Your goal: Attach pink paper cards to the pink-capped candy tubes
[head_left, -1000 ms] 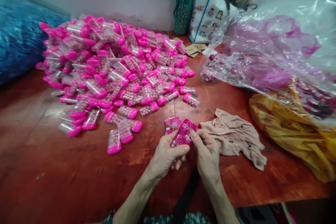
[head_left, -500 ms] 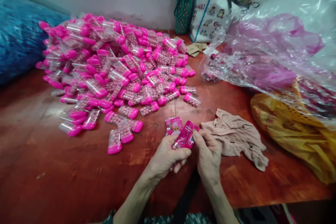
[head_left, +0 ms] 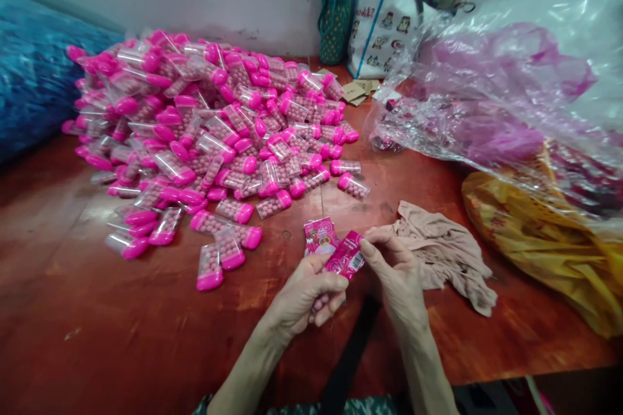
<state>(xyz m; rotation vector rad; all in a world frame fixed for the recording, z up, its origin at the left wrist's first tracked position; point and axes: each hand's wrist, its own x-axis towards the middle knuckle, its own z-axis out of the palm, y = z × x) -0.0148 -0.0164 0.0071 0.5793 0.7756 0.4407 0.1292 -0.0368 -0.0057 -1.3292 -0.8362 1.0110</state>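
Observation:
Between my two hands is a pink printed sleeve (head_left: 346, 254) with a small barcode. My left hand (head_left: 307, 295) is closed around its lower left end, and pink beads show between the fingers. The thumb and fingertips of my right hand (head_left: 396, 266) pinch the sleeve's right edge. Just beyond my left hand, more pink printed sleeves (head_left: 320, 233) lie on the table. A large heap of clear containers with pink caps and pink beads (head_left: 214, 110) covers the back left. A few containers (head_left: 228, 248) lie nearer, left of my hands.
A beige cloth (head_left: 438, 249) lies right of my right hand on the red-brown table (head_left: 160, 337). Yellow plastic (head_left: 535, 246) and clear and purple plastic (head_left: 491, 97) fill the right side. Bags (head_left: 379, 29) stand by the wall; a blue sack (head_left: 39, 71) is at left.
The sleeve between my hands has turned, and its barcode now shows. My right hand has shifted slightly to the right. The whole view has moved slightly.

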